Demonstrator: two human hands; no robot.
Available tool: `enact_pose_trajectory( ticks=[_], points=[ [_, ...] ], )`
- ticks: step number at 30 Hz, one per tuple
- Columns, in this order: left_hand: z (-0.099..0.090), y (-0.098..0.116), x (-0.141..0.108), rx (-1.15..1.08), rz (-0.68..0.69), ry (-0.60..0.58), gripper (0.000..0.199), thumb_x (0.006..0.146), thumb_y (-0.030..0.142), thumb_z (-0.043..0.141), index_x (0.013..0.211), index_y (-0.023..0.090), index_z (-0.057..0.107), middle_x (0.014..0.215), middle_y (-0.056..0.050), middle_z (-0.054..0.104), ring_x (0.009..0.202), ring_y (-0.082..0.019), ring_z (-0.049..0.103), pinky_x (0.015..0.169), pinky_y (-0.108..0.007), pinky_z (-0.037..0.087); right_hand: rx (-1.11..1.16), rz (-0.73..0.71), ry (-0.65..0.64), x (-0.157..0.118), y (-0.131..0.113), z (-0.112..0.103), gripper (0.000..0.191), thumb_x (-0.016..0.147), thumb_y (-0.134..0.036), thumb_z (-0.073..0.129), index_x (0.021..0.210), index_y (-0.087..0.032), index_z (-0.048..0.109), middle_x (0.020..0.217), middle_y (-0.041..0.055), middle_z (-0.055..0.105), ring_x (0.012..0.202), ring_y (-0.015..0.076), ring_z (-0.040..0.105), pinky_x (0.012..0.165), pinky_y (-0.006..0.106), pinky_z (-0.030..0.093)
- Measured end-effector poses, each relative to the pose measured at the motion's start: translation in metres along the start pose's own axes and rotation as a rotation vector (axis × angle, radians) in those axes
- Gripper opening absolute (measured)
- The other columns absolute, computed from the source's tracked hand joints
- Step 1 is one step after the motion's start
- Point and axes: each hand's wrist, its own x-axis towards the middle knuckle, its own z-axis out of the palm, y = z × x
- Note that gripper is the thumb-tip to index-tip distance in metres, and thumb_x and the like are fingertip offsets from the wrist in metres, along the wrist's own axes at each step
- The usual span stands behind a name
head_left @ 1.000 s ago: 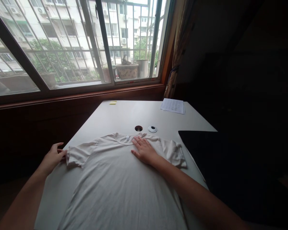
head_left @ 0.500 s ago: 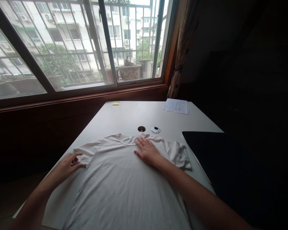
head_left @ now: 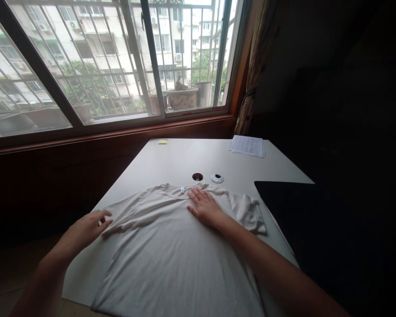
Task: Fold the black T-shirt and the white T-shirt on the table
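Observation:
A pale off-white T-shirt (head_left: 178, 255) lies spread on the white table, its neckline toward the window and a small label (head_left: 182, 189) showing inside the collar. At its left sleeve end, my left hand (head_left: 92, 226) is closed on the hem, thumb and fingers pinching the cloth. My right hand (head_left: 204, 207) lies flat on the shirt just below the collar, fingers stretched out. The sleeve on the right (head_left: 251, 215) rests loosely, with wrinkles. The bottom of the shirt runs out of view.
The white table (head_left: 171, 158) has a round hole (head_left: 197, 177) with its loose cover (head_left: 217, 178) beside it. Papers (head_left: 247, 145) and yellow sticky notes (head_left: 163, 141) lie at the far edge. A dark panel (head_left: 284, 211) stands at the right. Beyond is a barred window (head_left: 112, 66).
My left hand has drawn the sleeve outward to the left, so it lies longer and straighter with creases across the chest. My right hand stays flat by the collar. The view shifted slightly.

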Motion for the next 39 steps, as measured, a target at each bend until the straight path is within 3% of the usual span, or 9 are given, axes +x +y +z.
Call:
enact_pose_trajectory(
  ticks=[3,8,10,13,19,26,33,39],
  points=[
    [0.003,0.028,0.023,0.044,0.141,0.134,0.052,0.095,0.056,0.041,0.117,0.022,0.073,0.121,-0.012,0.07,0.111,-0.032,0.065,0.097,-0.039,0.049,0.002,0.005,-0.017,0.0,0.0,-0.002,0.069,0.103,-0.058,0.03,0.161,-0.02,0.032,0.171,0.0072,0.018,0.157,0.0251,0.012,0.126,0.046,0.008],
    [0.049,0.095,0.064,0.045,0.385,0.069,0.061,0.101,0.058,0.035,0.142,0.02,0.059,0.148,-0.013,0.056,0.137,-0.031,0.051,0.117,-0.042,0.037,0.019,0.011,-0.021,-0.001,-0.002,-0.003,0.069,0.103,-0.059,0.031,0.161,-0.021,0.032,0.17,0.0068,0.019,0.157,0.0249,0.012,0.126,0.046,0.008],
    [0.07,0.115,0.08,0.103,0.404,0.043,0.062,0.103,0.056,0.035,0.148,0.018,0.052,0.155,-0.015,0.048,0.145,-0.031,0.042,0.12,-0.044,0.032,0.023,0.012,-0.023,0.0,-0.001,-0.004,0.07,0.102,-0.06,0.032,0.161,-0.021,0.033,0.17,0.0068,0.02,0.157,0.0254,0.013,0.126,0.046,0.009],
    [0.089,0.13,0.101,0.185,0.325,0.067,0.063,0.104,0.053,0.033,0.155,0.016,0.042,0.163,-0.016,0.036,0.152,-0.033,0.029,0.123,-0.051,0.023,0.01,0.037,-0.007,0.004,0.003,-0.006,0.075,0.099,-0.064,0.036,0.16,-0.02,0.035,0.169,0.0083,0.023,0.157,0.0271,0.015,0.126,0.048,0.009],
    [0.092,0.126,0.126,0.202,0.253,0.108,0.064,0.105,0.055,0.026,0.159,0.021,0.033,0.167,-0.013,0.028,0.155,-0.031,0.021,0.122,-0.055,0.018,-0.013,0.148,0.036,0.014,0.019,-0.011,0.074,0.1,-0.063,0.036,0.157,-0.015,0.04,0.168,0.0121,0.026,0.155,0.0258,0.019,0.126,0.045,0.006],
    [0.09,0.118,0.133,0.22,0.183,0.062,0.068,0.105,0.057,0.02,0.162,0.02,0.026,0.169,-0.01,0.019,0.157,-0.029,0.014,0.123,-0.06,0.015,0.005,0.106,0.048,0.031,0.024,-0.01,0.073,0.1,-0.061,0.038,0.157,-0.015,0.038,0.169,0.0111,0.023,0.155,0.0264,0.019,0.126,0.043,0.003],
    [0.084,0.11,0.142,0.263,0.093,0.039,0.069,0.104,0.059,0.016,0.163,0.025,0.02,0.171,-0.004,0.013,0.158,-0.027,0.011,0.123,-0.063,0.016,0.0,0.046,0.01,0.053,0.033,-0.012,0.068,0.102,-0.057,0.035,0.158,-0.019,0.038,0.168,0.0069,0.029,0.155,0.0211,0.021,0.126,0.037,0.004],
    [0.083,0.109,0.141,0.253,0.076,0.043,0.068,0.104,0.057,0.016,0.163,0.024,0.02,0.171,-0.004,0.012,0.158,-0.027,0.01,0.123,-0.062,0.015,-0.036,0.139,0.042,0.054,0.034,-0.008,0.07,0.102,-0.054,0.035,0.16,-0.016,0.032,0.17,0.0082,0.022,0.156,0.023,0.016,0.126,0.039,0.008]
  ],
)
